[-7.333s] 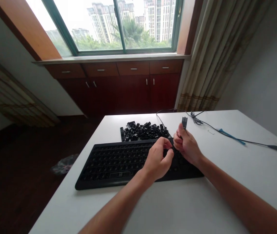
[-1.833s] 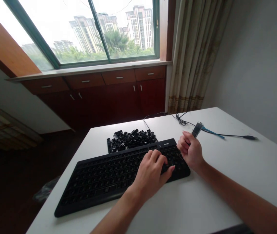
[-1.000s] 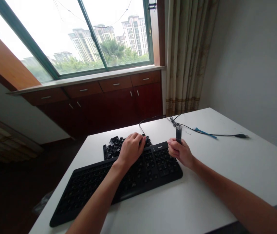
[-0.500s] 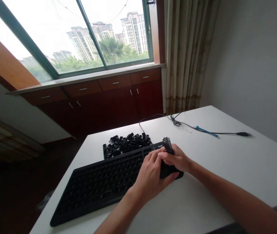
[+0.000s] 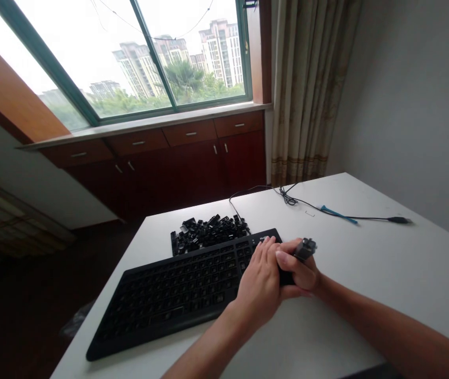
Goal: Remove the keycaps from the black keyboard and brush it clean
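The person's left hand [image 5: 259, 287] lies over the right end of a black keyboard [image 5: 177, 300], its fingers [image 5: 266, 252] straight, close together and angled toward the far edge. The fingertips are on or just above the keys; the picture does not settle which. The right hand [image 5: 299, 273] is curled shut around a small dark object [image 5: 305, 249], a short bar with a metal-looking tip that sticks out past the fingers toward the upper right. What the object is exactly is too small to tell. The right hand crosses in front of the left hand and touches it, and together they hide the keyboard's right end.

The keyboard sits at a slant on a white table [image 5: 366, 279], in the lower middle of the frame. A heap of black keycaps [image 5: 208, 234] lies just beyond its far edge. A thin black cable [image 5: 307, 202] loops from beside the heap toward the upper right of the table and ends in a plug [image 5: 400, 220]. A blue strip [image 5: 338, 214] lies along the cable, and a tiny pale rectangle [image 5: 310, 213] sits just beside it, well apart from the hands.

Behind the table, in the upper part of the frame, are dark red wooden cabinets [image 5: 169, 163] under a window [image 5: 129, 58], with a beige curtain [image 5: 311, 89] to the right.
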`<state>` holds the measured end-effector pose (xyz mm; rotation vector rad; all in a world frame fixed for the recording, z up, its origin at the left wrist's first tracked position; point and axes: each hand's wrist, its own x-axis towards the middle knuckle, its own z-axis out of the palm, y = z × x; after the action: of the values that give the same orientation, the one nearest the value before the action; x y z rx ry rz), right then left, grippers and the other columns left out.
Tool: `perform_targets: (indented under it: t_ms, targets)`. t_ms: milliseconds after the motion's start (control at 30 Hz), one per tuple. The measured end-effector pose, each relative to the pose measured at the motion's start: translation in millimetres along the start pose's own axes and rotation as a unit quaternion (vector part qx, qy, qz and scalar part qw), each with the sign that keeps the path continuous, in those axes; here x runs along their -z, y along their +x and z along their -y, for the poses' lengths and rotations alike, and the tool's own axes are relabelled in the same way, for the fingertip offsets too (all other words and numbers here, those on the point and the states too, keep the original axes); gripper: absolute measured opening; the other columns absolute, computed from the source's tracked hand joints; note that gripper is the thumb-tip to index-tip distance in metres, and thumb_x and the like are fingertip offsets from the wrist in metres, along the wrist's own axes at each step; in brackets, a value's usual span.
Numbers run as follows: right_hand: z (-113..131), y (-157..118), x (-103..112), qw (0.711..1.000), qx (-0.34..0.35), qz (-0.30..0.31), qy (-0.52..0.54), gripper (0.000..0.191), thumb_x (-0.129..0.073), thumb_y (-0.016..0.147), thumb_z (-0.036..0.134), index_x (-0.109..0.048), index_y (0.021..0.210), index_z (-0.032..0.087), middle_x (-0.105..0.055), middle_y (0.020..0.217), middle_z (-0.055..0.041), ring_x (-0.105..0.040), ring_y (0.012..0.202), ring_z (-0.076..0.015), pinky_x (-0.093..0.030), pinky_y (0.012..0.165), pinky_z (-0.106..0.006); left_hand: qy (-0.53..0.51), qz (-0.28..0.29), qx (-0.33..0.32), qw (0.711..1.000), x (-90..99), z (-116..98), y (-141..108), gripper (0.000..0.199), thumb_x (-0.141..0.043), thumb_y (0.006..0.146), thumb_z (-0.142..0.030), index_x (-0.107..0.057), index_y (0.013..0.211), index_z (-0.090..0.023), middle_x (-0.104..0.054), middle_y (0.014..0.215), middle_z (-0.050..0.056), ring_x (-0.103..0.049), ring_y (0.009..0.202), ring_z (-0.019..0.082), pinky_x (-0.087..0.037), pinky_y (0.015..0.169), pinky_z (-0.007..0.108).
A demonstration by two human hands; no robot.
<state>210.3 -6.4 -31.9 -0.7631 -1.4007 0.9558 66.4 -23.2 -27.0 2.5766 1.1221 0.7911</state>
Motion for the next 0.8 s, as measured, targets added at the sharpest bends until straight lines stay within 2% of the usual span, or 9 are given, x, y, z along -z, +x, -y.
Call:
perform_targets:
  t_ms: [167,300,400,500,567,667,800]
  targets:
    - [-3,-8,2,0.997,0.016,-0.075,-0.01,0.019,-0.071,0.08,0.037,-0.072,0.066,0.025,-0.064,0.065,-0.0042,-0.054,0.066,-0.023,-0.045,0.073,-0.042,0.013,0.018,-0.007,1.0,-0.3,3,0,0.098,-0.059,0.077,-0.075,-0.035,0.143,-0.007,-0.047,0.146,0.029,-0.035,0.146,0.04,-0.034,0.118,0.061]
    - [4,-7,-6,0.996,-0.006,-0.079,0.048,0.035,-0.07,0.081,0.041,-0.058,0.053,0.024,-0.052,0.053,-0.0018,-0.047,0.056,-0.019,-0.042,0.059,-0.037,0.029,0.031,-0.01,0.999,1.2,2,0,0.092,-0.059,0.082,-0.071,-0.038,0.14,-0.003,-0.044,0.147,0.032,-0.035,0.145,0.042,-0.034,0.118,0.061]
    - [9,4,-12,0.991,-0.032,-0.067,0.112,0.046,-0.068,0.083,0.041,-0.043,0.049,0.023,-0.038,0.046,0.0029,-0.035,0.045,-0.0128,-0.033,0.049,-0.032,0.019,0.017,0.009,1.0,2.0,0,0,0.088,-0.059,0.085,-0.068,-0.037,0.143,-0.005,-0.047,0.147,0.027,-0.037,0.145,0.037,-0.034,0.12,0.057]
    - [11,19,-10,0.979,-0.049,-0.097,0.171,0.048,-0.063,0.087,0.037,-0.034,0.051,0.023,-0.028,0.045,0.007,-0.024,0.041,-0.0087,-0.022,0.043,-0.029,0.009,0.005,0.054,0.998,3.4,-4,-1,0.081,-0.063,0.083,-0.066,-0.044,0.139,-0.01,-0.048,0.148,0.021,-0.04,0.144,0.034,-0.036,0.12,0.054]
    - [12,30,-5,0.969,-0.056,-0.132,0.202,0.047,-0.062,0.086,0.033,-0.03,0.053,0.022,-0.025,0.044,0.0083,-0.02,0.04,-0.0076,-0.016,0.041,-0.028,0.006,0.0,0.064,0.998,4.9,-6,-3,0.066,-0.067,0.084,-0.06,-0.052,0.131,-0.015,-0.049,0.148,0.017,-0.042,0.142,0.033,-0.039,0.118,0.053]
    - [12,41,2,0.953,-0.069,-0.175,0.236,0.046,-0.062,0.085,0.027,-0.028,0.055,0.022,-0.024,0.044,0.0094,-0.017,0.039,-0.0068,-0.013,0.039,-0.027,0.004,-0.02,0.036,0.999,7.6,-7,-5,0.032,-0.064,0.092,-0.043,-0.063,0.116,-0.022,-0.053,0.145,0.009,-0.047,0.137,0.029,-0.042,0.115,0.05]
    - [10,46,6,0.94,-0.097,-0.203,0.258,0.045,-0.065,0.084,0.024,-0.029,0.056,0.022,-0.026,0.043,0.0101,-0.018,0.038,-0.0058,-0.012,0.038,-0.026,-0.014,-0.033,-0.006,0.999,9.3,-9,-8,0.02,-0.058,0.097,-0.037,-0.067,0.112,-0.027,-0.068,0.123,0.003,-0.059,0.119,0.024,-0.05,0.103,0.045]
